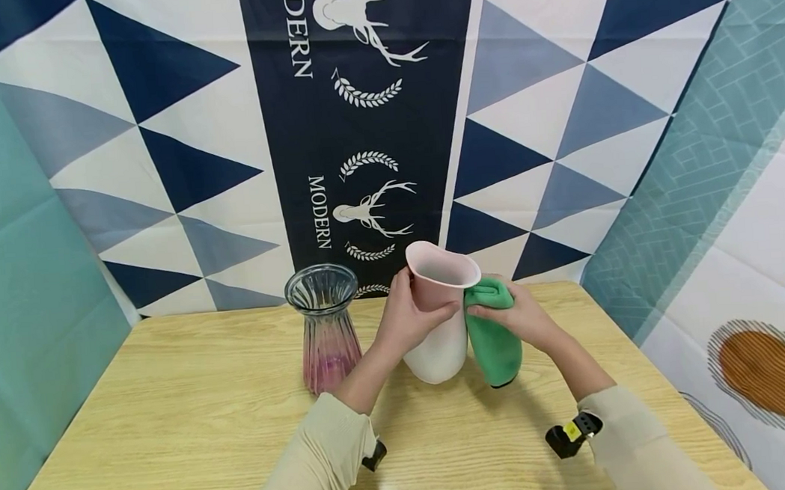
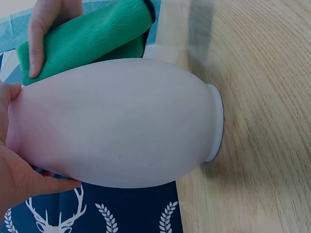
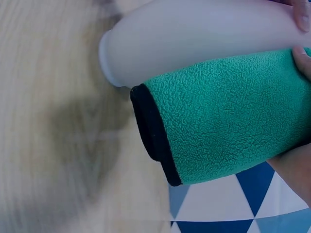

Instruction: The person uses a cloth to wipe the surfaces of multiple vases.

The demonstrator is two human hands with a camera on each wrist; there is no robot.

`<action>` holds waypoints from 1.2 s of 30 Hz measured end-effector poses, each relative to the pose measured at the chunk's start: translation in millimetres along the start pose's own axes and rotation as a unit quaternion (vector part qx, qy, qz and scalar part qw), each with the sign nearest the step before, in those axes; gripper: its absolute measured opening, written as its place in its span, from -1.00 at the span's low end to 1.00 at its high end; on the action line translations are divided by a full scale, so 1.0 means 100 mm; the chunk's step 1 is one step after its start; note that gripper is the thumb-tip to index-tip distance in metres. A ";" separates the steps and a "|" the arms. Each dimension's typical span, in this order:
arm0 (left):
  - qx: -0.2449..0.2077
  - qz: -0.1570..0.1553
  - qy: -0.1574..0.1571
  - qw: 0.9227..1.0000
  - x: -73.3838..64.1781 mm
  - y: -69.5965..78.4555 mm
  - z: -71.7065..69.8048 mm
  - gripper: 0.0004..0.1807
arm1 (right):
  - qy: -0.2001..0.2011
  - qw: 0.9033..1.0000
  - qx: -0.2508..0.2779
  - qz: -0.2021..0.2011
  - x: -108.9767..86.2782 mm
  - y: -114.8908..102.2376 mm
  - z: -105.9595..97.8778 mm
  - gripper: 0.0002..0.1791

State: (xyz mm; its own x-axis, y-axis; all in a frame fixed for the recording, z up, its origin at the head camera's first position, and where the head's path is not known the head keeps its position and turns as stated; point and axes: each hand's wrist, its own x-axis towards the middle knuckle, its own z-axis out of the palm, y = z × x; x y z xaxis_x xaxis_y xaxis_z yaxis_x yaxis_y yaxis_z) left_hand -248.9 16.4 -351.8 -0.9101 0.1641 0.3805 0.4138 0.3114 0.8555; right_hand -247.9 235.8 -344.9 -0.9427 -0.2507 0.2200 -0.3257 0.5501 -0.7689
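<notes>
A white vase (image 1: 433, 351) with a pink neck and wavy rim stands upright near the back of the wooden table. My left hand (image 1: 410, 315) grips it round the neck, thumb across the front. In the left wrist view the vase (image 2: 121, 124) shows its smooth body and narrow foot. Just right of it, my right hand (image 1: 514, 312) holds a folded green cloth (image 1: 495, 347) by its upper end. The cloth hangs along the vase's side, and its black-edged lower end shows in the right wrist view, where the cloth (image 3: 228, 116) overlaps the vase (image 3: 184, 41).
A ribbed glass vase (image 1: 331, 339), clear at the top and pink below, stands left of my left forearm. Behind the table (image 1: 174, 423) hangs a patterned backdrop (image 1: 365, 134) with triangles and deer heads. Teal curtains (image 1: 29, 260) line the left side.
</notes>
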 end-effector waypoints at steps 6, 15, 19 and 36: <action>-0.005 -0.001 -0.002 1.000 0.00 0.00 0.01 -0.05 | 0.016 1.000 -0.003 -0.015 0.05 -0.11 -0.06 -0.31; 0.001 -0.005 -0.009 1.000 0.02 -0.03 0.01 -0.04 | 0.003 1.000 -0.003 -0.009 0.09 -0.15 -0.09 -0.30; -0.003 -0.007 -0.015 1.000 0.02 -0.03 -0.01 -0.03 | -0.002 1.000 0.006 -0.011 0.08 -0.16 -0.09 -0.29; -0.025 -0.004 -0.040 0.999 0.06 -0.03 -0.02 -0.05 | -0.009 1.000 -0.002 0.011 0.03 0.00 -0.01 -0.26</action>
State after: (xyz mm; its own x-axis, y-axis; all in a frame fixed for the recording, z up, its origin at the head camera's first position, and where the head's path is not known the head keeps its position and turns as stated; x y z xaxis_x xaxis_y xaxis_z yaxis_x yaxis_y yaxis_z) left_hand -256.1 14.6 -351.6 -0.9076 0.2376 0.3462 0.4035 0.2652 0.8757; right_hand -250.5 236.0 -343.9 -0.9484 -0.2520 0.1924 -0.3051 0.5595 -0.7706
